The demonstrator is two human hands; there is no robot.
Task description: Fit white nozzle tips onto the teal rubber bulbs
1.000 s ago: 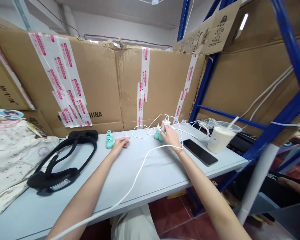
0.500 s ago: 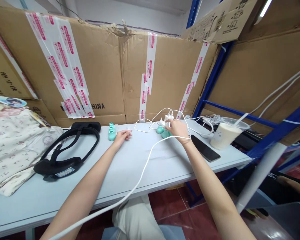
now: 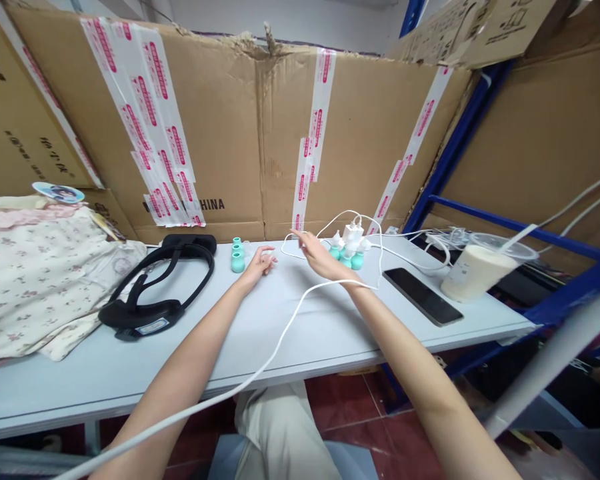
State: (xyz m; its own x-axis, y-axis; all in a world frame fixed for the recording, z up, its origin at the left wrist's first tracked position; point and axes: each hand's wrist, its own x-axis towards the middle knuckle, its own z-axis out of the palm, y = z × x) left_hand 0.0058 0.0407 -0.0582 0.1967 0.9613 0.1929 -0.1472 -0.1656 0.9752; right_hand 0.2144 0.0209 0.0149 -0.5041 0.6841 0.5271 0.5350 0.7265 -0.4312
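On the left of the table's middle, small teal squeeze bottles (image 3: 237, 261) with open necks stand in a row. My left hand (image 3: 259, 267) rests just to their right, its fingers loosely curled and apart; I make out nothing held in it. A small clear piece (image 3: 247, 248) lies behind it, partly hidden. Stretched flat, my right hand (image 3: 321, 257) is over the table with its fingers pointing left and nothing in them. Behind its wrist, several teal bottles with white nozzle tops (image 3: 357, 259) stand in a cluster.
A white charger (image 3: 353, 232) with cables stands behind the capped bottles. A white cable (image 3: 285, 340) crosses over my right wrist. To the right are a black phone (image 3: 423, 295) and a drink cup (image 3: 475, 272); to the left, a black headset (image 3: 155, 313) and floral cloth (image 3: 45, 280).
My right hand has let go of a white-topped bottle at the cluster and moved left, fingers now stretched out. My left hand's fingers have spread slightly. The view has shifted a little.
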